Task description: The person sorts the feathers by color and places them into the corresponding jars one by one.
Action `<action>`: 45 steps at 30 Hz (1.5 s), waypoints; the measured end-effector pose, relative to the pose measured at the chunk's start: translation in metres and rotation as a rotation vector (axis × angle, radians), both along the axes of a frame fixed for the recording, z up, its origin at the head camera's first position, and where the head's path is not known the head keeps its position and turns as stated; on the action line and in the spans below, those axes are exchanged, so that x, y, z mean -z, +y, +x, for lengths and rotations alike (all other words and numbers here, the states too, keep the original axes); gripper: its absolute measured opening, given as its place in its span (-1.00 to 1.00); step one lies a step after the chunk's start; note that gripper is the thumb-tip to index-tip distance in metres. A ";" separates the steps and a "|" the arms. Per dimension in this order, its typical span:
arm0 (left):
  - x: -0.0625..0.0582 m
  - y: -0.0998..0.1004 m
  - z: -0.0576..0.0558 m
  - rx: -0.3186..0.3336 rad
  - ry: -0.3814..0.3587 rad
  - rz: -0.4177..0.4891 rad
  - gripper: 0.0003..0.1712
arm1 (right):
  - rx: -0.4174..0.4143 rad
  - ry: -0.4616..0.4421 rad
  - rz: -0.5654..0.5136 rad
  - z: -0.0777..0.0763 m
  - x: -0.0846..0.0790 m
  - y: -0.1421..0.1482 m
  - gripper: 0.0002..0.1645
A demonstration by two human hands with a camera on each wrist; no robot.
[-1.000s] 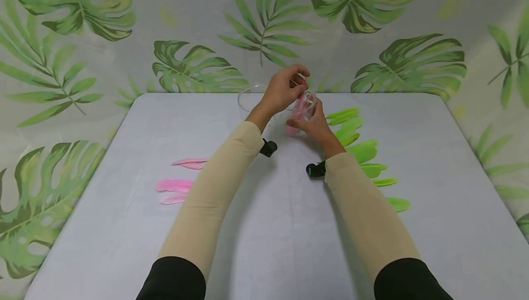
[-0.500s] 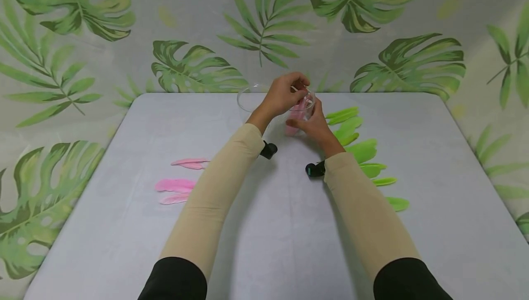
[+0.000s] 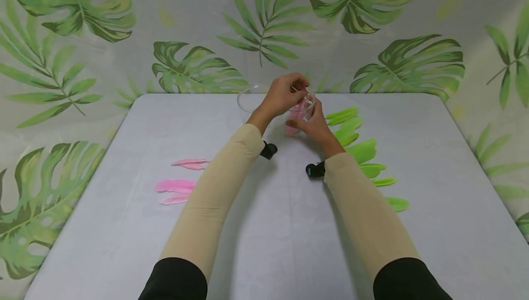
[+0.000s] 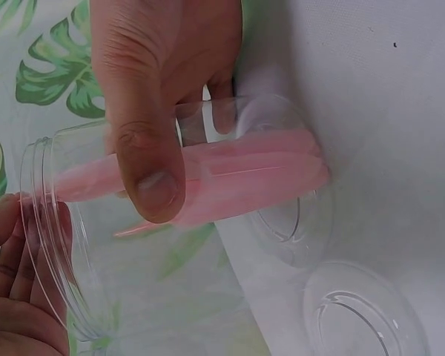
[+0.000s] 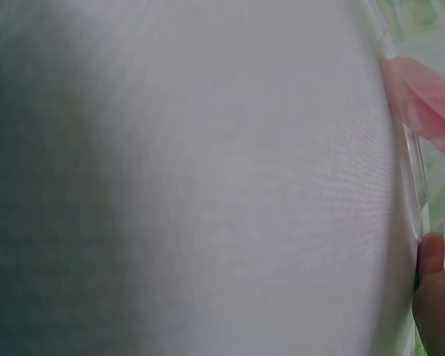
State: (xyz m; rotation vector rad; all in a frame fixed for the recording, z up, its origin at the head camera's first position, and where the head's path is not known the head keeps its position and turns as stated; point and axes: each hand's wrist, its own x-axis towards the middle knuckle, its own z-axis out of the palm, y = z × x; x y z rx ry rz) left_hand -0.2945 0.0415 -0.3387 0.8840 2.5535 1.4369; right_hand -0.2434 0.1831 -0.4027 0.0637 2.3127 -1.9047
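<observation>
The jar [image 4: 141, 259] is plain see-through plastic or glass, with screw threads round its neck. The desk [image 3: 289, 226] is covered in smooth white cloth, marked by a small dark speck, and behind it hangs a pale backdrop [image 3: 268, 24] printed with green tropical leaves. Along the right side of the desk lie green feathers [image 3: 363, 151], partly behind one beige sleeve; on the left side, three loose pink feathers [image 3: 175, 185] show beside the other. The right grip [image 3: 316, 127] is curled round the jar, thumb against the near wall and fingers beyond, keeping it about upright. More feathers, the pink bunch [image 4: 245, 174], stand inside, wide ends towards the base. The left grip [image 3: 283, 92] is nearly closed at the jar's mouth, thumb and fingertips pinching the slim upper end of one of the bunch. Just beside the jar, on its left, is a second clear jar [image 4: 371, 297].
</observation>
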 end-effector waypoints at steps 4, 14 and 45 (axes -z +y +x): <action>0.000 0.000 0.000 -0.004 -0.005 -0.008 -0.77 | 0.000 0.008 0.004 0.000 0.000 0.000 0.28; 0.000 0.000 0.000 -0.015 -0.003 -0.031 -0.77 | 0.003 -0.001 0.003 0.000 0.000 0.000 0.28; 0.003 0.000 -0.001 -0.020 -0.010 -0.011 -0.68 | -0.003 -0.008 0.014 -0.001 0.003 0.002 0.29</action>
